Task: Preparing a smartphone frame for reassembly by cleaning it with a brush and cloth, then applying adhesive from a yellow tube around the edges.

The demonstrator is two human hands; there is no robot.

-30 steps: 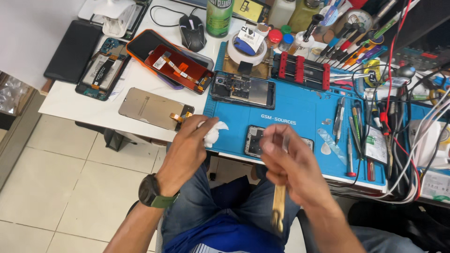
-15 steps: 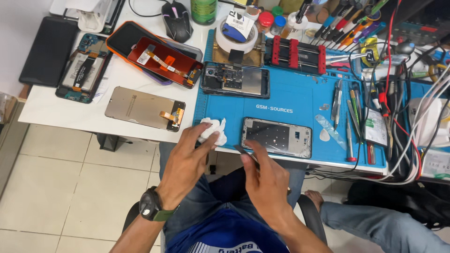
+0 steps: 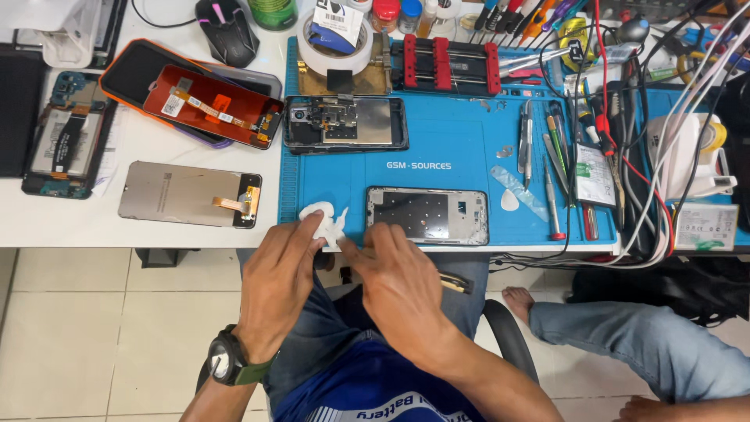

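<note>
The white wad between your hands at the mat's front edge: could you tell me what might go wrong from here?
1. The white wad is pinched by the left hand and right hand right at the blue mat edge; it could drop to the floor.
2. The phone frame lies just beside the right hand; a nudge might push it off.
3. Loose tweezers nearby could snag a sleeve or cable.

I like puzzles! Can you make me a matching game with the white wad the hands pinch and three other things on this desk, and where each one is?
Things:
1. crumpled white wad
2. bare grey phone frame
3. red screen panel
4. black computer mouse

Places:
A. top edge of the white table
B. pinched by both hands
C. blue mat, near edge
D. lying on the orange-rimmed phone case

Pairs: 1-B, 2-C, 3-D, 4-A
</note>
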